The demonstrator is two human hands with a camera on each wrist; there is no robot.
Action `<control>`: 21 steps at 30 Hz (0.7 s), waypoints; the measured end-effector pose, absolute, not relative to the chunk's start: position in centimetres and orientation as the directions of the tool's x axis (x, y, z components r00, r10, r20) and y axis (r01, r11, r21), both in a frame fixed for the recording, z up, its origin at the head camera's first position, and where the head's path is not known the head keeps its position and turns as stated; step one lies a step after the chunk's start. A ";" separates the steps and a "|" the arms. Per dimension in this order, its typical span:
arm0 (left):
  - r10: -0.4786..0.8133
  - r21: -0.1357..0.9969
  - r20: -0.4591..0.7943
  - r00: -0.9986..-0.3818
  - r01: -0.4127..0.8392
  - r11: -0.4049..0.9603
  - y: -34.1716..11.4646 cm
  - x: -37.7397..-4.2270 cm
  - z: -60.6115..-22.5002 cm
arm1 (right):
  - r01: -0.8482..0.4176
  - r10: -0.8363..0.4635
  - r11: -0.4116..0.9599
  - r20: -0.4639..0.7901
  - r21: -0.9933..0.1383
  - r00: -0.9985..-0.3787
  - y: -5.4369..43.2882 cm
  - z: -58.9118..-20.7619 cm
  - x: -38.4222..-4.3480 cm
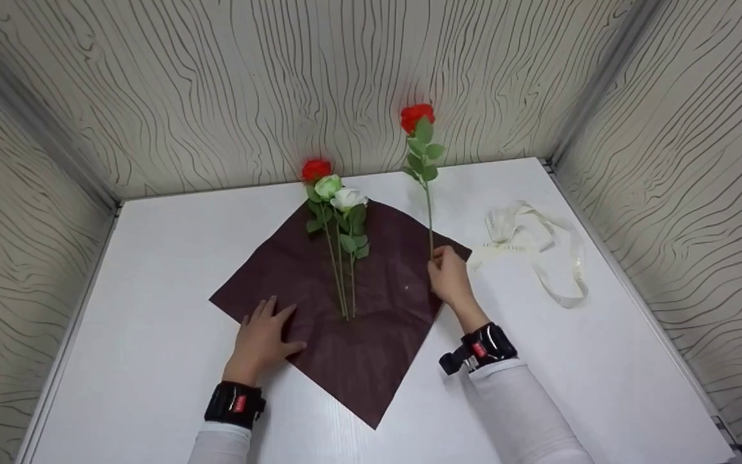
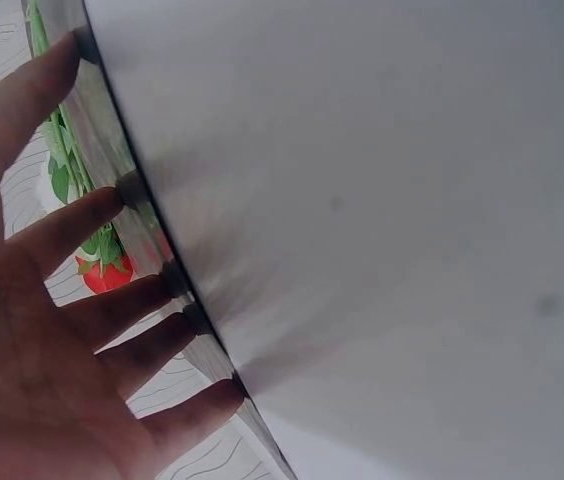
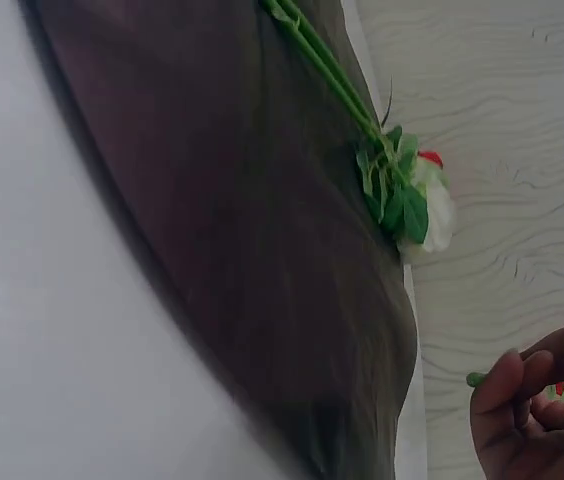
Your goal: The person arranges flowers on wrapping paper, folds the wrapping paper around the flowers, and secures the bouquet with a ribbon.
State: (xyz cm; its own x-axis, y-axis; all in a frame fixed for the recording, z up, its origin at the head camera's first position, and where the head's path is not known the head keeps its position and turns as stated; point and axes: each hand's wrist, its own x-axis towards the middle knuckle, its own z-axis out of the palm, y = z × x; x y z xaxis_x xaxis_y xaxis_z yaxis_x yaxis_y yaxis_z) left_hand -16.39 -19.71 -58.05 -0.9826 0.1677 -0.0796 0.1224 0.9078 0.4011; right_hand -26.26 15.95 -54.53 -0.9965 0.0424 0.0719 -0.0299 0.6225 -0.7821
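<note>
My right hand [image 1: 451, 276] pinches the lower stem of a single red rose [image 1: 417, 119], its bloom pointing toward the back wall. In the right wrist view, the green stem end [image 3: 476, 380] pokes out between thumb and fingers. A dark maroon sheet of wrapping paper [image 1: 371, 377] lies cornerwise on the table. On it rest a red rose [image 1: 316, 170], a pale green rose [image 1: 328, 187] and a white rose [image 1: 348, 198], stems together. Fingers spread and straight, my left hand [image 1: 260, 341] rests at the paper's lower left edge; its fingertips [image 2: 107, 205] press down in the left wrist view.
A loosely looped cream ribbon [image 1: 503, 225] with printed lettering lies right of the paper. The white table [image 1: 152, 258] is bounded by wood-grain patterned panels [image 1: 268, 96] at the back and both sides.
</note>
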 end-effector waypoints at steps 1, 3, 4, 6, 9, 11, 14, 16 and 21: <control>0.168 0.403 -0.081 -0.983 0.122 0.907 -19.7 -16.4 -58.1 | -0.048 0.030 0.619 0.084 -0.784 -0.996 15.2 -54.5 -26.2; 0.165 0.404 -0.086 -0.983 0.117 0.907 -19.8 -16.4 -58.1 | -0.076 0.001 0.608 0.097 -0.791 -0.995 13.7 -54.4 -25.9; 0.165 0.403 -0.086 -0.982 0.117 0.908 -19.8 -16.4 -58.1 | -0.089 -0.014 0.607 0.101 -0.789 -0.995 12.9 -54.4 -25.8; 0.163 0.403 -0.090 -0.983 0.114 0.908 -19.8 -16.4 -58.1 | -0.110 -0.046 0.605 0.103 -0.788 -0.994 11.4 -54.5 -25.6; 0.161 0.405 -0.092 -0.983 0.111 0.908 -19.8 -16.4 -58.1 | -0.132 -0.105 0.570 0.088 -0.811 -0.991 9.3 -54.6 -25.3; 0.160 0.409 -0.089 -0.983 0.110 0.906 -19.9 -16.4 -58.2 | -0.149 -0.142 0.542 0.084 -0.827 -0.986 8.0 -54.8 -25.2; 0.162 0.410 -0.076 -0.984 0.117 0.904 -19.8 -16.4 -58.2 | -0.164 -0.195 0.511 0.072 -0.844 -0.978 6.3 -55.1 -25.1; 0.163 0.410 -0.070 -0.984 0.120 0.904 -19.8 -16.4 -58.2 | -0.170 -0.216 0.513 0.065 -0.842 -0.974 5.4 -55.5 -25.0; 0.164 0.403 -0.071 -0.984 0.122 0.907 -19.7 -16.5 -58.1 | -0.174 -0.215 0.582 0.056 -0.795 -0.975 3.9 -56.5 -25.2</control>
